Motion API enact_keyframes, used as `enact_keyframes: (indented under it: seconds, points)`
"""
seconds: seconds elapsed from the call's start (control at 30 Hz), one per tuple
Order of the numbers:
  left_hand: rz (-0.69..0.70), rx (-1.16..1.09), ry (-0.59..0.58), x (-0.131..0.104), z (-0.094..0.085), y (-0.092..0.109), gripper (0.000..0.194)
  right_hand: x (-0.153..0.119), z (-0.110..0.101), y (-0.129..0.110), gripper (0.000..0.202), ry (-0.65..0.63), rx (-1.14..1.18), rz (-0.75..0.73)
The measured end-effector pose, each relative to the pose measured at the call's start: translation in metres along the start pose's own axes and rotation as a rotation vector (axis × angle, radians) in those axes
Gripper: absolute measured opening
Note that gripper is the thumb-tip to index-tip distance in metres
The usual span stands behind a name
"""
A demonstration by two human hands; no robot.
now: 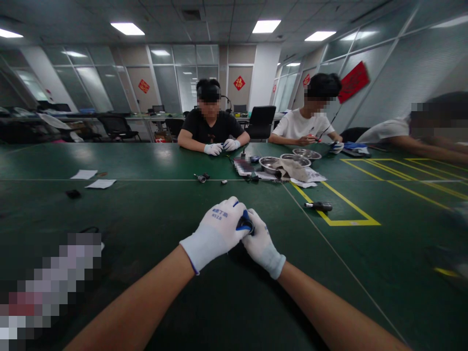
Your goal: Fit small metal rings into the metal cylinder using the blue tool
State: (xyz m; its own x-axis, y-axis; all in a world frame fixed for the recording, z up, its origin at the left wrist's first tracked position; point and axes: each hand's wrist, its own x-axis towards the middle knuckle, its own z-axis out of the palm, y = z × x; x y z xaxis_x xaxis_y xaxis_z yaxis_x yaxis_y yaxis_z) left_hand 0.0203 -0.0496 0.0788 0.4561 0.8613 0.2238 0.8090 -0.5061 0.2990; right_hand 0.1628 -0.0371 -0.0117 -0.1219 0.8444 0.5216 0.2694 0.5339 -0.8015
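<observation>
My left hand (223, 226), in a white glove with a blue palm, is closed round a small dark round part (247, 225) above the green table (161, 209). From the other side, my right hand (259, 241), gloved alike, is closed on the same part, so the two hands touch. Most of the part is hidden by the fingers; only a dark ring-like end shows between them.
Beyond my hands lie small metal parts (200, 178), metal bowls (269, 165), a beige cloth (292, 169) and papers. A dark tool (319, 206) lies at right across yellow tape (351, 223). People sit across the table and at far right. A blurred-out object is at left.
</observation>
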Motion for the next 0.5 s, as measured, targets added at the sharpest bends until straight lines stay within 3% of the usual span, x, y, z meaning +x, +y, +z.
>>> enact_keyframes:
  seconds: [0.17,0.27,0.33,0.4,0.5]
  points:
    - [0.007,-0.365,0.140,-0.002,0.006,-0.007,0.024,-0.002,0.000,0.002,0.015,0.141,-0.005,0.051]
    - [0.032,-0.516,0.211,-0.003,0.016,-0.010,0.046,-0.007,0.005,0.007,0.060,0.264,0.025,0.067]
    - [0.044,-0.556,0.190,-0.003,0.023,-0.013,0.053,-0.010,0.008,0.011,0.087,0.278,0.007,0.054]
    - [0.057,-0.568,0.142,-0.003,0.029,-0.015,0.043,-0.012,0.011,0.014,0.098,0.263,-0.029,0.027]
    - [0.071,-0.601,0.112,-0.003,0.034,-0.019,0.029,-0.013,0.011,0.015,0.097,0.239,-0.049,-0.022]
